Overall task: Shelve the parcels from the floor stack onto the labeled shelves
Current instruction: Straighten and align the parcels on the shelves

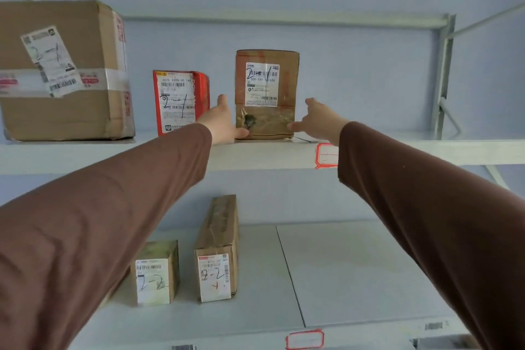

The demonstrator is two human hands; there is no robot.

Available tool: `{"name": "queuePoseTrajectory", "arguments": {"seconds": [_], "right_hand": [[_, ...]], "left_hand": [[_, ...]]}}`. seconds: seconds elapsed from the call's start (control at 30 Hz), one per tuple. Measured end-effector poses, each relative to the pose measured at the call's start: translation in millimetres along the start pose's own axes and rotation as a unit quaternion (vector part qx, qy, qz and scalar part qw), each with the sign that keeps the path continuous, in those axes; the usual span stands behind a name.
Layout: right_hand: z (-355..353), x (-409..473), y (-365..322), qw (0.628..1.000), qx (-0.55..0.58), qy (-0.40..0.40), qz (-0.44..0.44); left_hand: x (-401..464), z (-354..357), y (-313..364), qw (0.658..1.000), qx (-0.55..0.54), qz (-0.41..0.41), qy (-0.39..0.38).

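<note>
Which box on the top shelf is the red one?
The red parcel, standing between the big brown carton and the brown box by the hands; both others are plain cardboard.

Head view (close) toward shelves (pixel 255 156)

White metal shelving: the upper shelf (pixel 255 156) carries three parcels, with a tall brown parcel (pixel 267 94) marked 2-1 standing upright mid-shelf. Left of it stands a red parcel (pixel 179 102), further left a large taped carton (pixel 65 71). Below it, the lower shelf (pixel 355 273) holds a long narrow box (pixel 218 247) and, further left, a small box (pixel 156 273), both marked 2-2.
</note>
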State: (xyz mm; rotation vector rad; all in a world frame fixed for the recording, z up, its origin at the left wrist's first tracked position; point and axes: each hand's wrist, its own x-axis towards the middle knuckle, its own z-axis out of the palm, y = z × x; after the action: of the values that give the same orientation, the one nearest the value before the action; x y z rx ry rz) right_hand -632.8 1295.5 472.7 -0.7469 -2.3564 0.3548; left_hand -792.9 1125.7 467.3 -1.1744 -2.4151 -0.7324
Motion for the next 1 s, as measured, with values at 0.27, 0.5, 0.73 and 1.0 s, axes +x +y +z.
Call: {"name": "queuePoseTrajectory", "arguments": {"seconds": [0.27,0.5,0.73,1.0], "right_hand": [[23.1,37.6,-5.2,1.000,-0.030,0.008,0.002],[30.5,61.5,-1.2,0.998,-0.068,-0.013,-0.002],[32.0,68.8,0.0,0.999,-0.044,-0.026,0.017],[20.7,28.5,-24.4,0.972,0.070,0.206,-0.090]], "left_hand": [[35.4,15.3,-4.7,0.999,-0.020,0.034,-0.016],[58.0,24.7,0.2,0.999,0.014,0.026,-0.024],[56.9,26.3,3.5,1.000,0.010,0.007,-0.021],[-1.6,-7.1,-0.8,0.988,0.025,0.110,0.101]]}}
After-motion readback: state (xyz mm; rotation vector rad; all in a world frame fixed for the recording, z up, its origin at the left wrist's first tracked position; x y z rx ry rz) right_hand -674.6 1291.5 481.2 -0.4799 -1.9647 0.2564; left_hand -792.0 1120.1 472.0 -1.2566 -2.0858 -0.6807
